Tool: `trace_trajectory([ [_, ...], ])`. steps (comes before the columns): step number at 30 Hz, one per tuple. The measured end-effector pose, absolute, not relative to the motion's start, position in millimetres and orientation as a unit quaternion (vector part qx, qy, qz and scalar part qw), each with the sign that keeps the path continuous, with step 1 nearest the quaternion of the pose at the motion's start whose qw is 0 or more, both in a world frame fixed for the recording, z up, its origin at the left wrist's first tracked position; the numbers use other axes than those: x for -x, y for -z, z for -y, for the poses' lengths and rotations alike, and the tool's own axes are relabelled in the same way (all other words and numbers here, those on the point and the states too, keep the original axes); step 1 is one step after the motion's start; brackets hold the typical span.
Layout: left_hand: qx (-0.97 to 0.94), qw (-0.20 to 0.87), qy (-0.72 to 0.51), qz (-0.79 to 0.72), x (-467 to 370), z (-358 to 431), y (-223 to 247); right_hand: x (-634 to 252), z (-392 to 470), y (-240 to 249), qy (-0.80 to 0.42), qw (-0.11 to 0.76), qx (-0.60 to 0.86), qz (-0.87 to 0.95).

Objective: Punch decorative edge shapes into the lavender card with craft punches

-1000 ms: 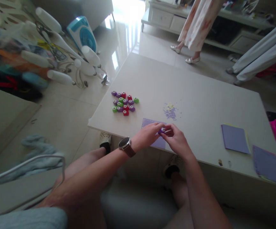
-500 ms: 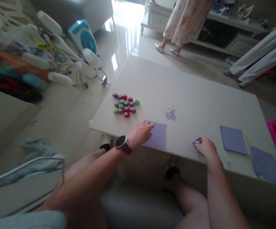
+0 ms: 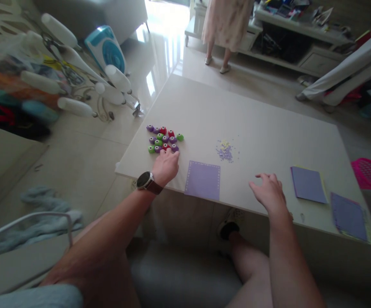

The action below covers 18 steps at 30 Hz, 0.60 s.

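My left hand [image 3: 166,167], with a watch [image 3: 144,179] on its wrist, reaches over the near edge of a group of small purple, green and red craft punches [image 3: 160,137]. Its fingers bend down at the front of the group; their tips and anything under them are hidden. To its right a purple paper sheet [image 3: 203,179], with small holes along its top and side edges, lies at the table's near edge. My right hand [image 3: 268,190] hovers over the table with thumb and fingers apart, and no punch shows in it.
Purple and yellow paper bits [image 3: 225,152] lie mid-table [image 3: 252,124]. On the right are a paper stack [image 3: 309,184] and a second stack [image 3: 348,216]. A pink basket [image 3: 369,173] stands beyond the right edge. A person [image 3: 225,25] stands behind the table near a cabinet [image 3: 316,62].
My left hand has moved left from the purple sheet to the punches. The fingers of my right hand have spread, and the purple punch they held no longer shows. The person has shifted left.
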<state>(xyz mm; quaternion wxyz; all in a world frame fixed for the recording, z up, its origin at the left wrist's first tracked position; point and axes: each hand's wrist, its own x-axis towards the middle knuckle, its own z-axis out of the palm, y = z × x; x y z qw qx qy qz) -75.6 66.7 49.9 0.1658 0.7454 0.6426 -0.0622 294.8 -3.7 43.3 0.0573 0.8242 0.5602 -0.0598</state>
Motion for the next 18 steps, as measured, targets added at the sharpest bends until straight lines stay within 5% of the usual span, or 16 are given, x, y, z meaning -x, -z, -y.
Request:
trace_trajectory([
  [18,-0.777,0.207,0.073,-0.59,71.7,-63.6,-37.5,-247.6,0.4,-29.8,0.192,-0.069,-0.747,-0.633],
])
